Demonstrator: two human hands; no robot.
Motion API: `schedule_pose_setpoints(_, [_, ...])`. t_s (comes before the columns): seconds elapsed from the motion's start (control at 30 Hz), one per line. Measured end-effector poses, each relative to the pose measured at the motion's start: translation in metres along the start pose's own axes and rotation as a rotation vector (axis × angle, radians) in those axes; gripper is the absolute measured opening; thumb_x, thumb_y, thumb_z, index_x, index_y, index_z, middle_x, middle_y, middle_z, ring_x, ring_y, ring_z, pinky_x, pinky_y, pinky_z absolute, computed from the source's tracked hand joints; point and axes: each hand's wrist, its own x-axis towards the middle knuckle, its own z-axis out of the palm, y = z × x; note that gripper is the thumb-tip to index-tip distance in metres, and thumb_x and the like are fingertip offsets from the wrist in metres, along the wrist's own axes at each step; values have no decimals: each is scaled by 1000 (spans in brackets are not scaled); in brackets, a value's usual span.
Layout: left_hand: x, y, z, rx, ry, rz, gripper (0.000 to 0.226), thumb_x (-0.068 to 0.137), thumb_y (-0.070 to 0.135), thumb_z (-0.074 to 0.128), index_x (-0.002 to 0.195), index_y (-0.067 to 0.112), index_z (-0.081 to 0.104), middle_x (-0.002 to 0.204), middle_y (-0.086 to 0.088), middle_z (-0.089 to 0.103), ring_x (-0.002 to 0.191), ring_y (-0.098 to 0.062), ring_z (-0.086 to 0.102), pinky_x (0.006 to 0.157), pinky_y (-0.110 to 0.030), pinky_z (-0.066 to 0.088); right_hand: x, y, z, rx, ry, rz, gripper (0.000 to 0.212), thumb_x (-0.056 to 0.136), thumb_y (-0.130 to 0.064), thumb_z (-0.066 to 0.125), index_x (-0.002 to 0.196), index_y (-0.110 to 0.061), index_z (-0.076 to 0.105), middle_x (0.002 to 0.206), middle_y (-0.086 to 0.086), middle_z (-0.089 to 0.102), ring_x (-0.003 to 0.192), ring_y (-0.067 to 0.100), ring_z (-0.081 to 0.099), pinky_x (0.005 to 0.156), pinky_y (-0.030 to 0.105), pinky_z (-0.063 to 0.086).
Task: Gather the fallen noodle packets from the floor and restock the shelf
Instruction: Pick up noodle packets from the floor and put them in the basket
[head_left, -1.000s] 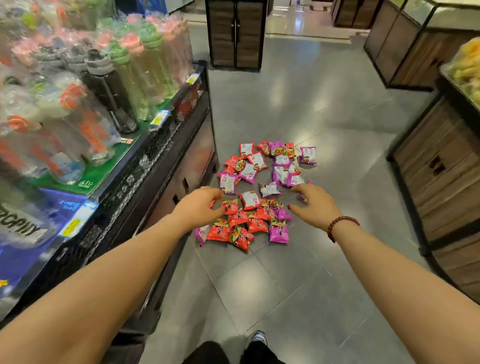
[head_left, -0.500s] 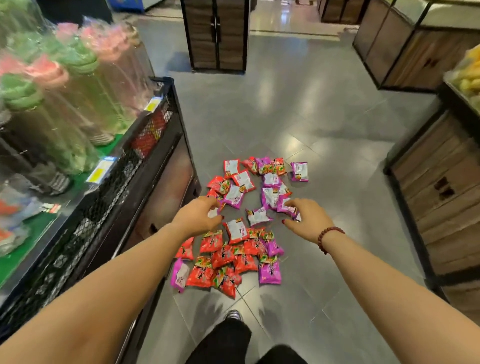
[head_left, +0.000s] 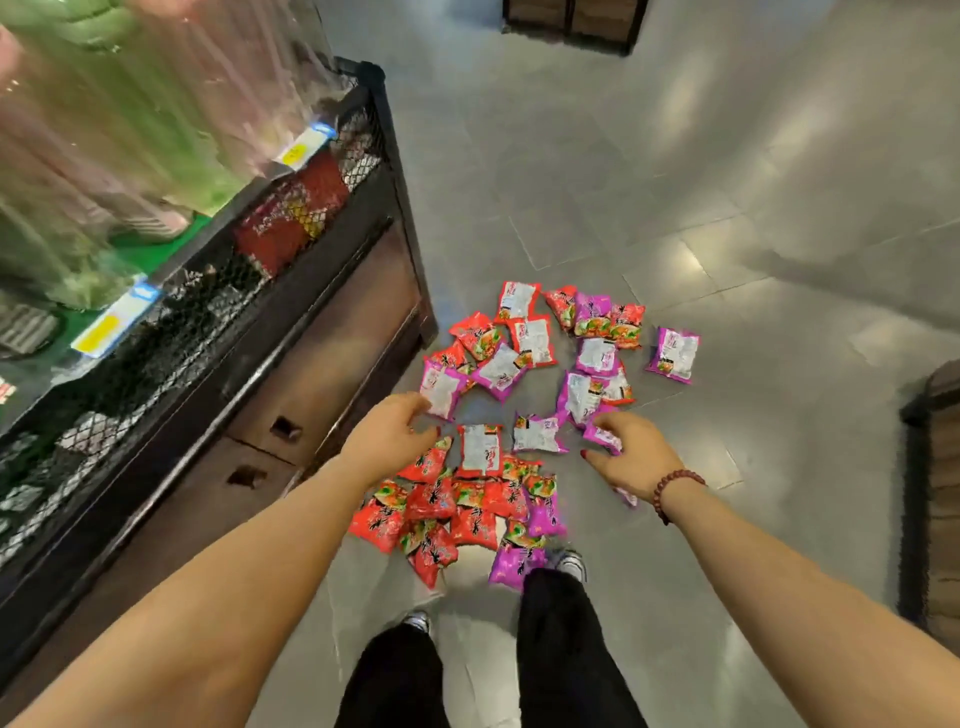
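Left fingers: loosely curled and pointing down, with nothing held; their tips sit at the near corner of a purple packet lying white back up, though contact cannot be told.
Right fingers: relaxed and slightly bent, thumb held apart, nothing gripped; a small purple packet shows just under the tips.
Left hand: stretched forward over the left edge of the pile.
Right hand: stretched forward over the right edge, with a bead bracelet on the wrist.
Noodle packets: red and purple, scattered on the floor between the two hands and beyond them; the nearer ones overlap in a heap, and the farther ones lie looser, many with the white back up.
Lone packet: purple, apart from the rest at the far right.
Feet: two shoes at the near edge of the heap, below black trousers.
Shelf: on the left beside the pile, with a wood-panel base and a wire-mesh front; red packs show behind the mesh, and blurred bottles stand above.
Right edge: a wooden unit.
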Motion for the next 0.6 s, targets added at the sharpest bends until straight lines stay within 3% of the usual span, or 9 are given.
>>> schedule_pose_setpoints(0.1, [8, -2, 26, -127, 86, -143, 38, 79, 28, 61, 111, 7, 64, 101, -16, 67, 97, -32, 61, 77, -32, 41, 39, 16, 0, 43, -104, -38, 45, 84, -22, 69, 126, -9, 58, 130, 10, 57, 120, 26, 53, 102, 35, 42])
schedule_pose_setpoints(0.2, [12, -13, 54, -206, 167, -270, 44, 84, 15, 69, 126, 6, 60, 116, -14, 64, 108, -30, 58, 84, -27, 37, 76, 26, 17, 69, -199, -34, 46, 84, -19, 70, 127, -8, 56, 133, 9, 55, 123, 24, 51, 104, 32, 39])
schedule_pose_setpoints(0.27, [11, -28, 74, -261, 188, -344, 52, 80, 24, 69, 127, 5, 60, 108, -13, 64, 101, -29, 58, 86, -31, 40, 95, 28, 36, 65, -252, -33, 46, 85, -17, 69, 128, -8, 55, 128, 8, 57, 117, 22, 53, 95, 22, 38])
schedule_pose_setpoints(0.33, [11, -54, 100, -293, 179, -426, 65, 70, 47, 57, 120, 6, 64, 104, -11, 65, 99, -29, 60, 88, -38, 45, 114, 27, 63, 86, -315, -34, 42, 86, -14, 67, 126, -8, 56, 114, 2, 57, 102, 17, 53, 81, 14, 35])
schedule_pose_setpoints(0.43, [13, -96, 144, -314, 202, -535, 71, 67, 58, 51, 118, 11, 66, 115, -8, 67, 109, -27, 60, 96, -41, 45, 142, 26, 112, 127, -384, -27, 39, 85, -13, 68, 122, -9, 58, 109, 3, 58, 101, 17, 55, 81, 19, 39])
schedule_pose_setpoints(0.6, [25, -146, 211, -468, 273, -707, 46, 83, 24, 74, 126, 14, 59, 121, -5, 57, 111, -20, 53, 91, -28, 40, 183, 38, 213, 205, -457, 40, 43, 83, -16, 72, 123, -14, 56, 116, -2, 58, 109, 16, 56, 83, 19, 43])
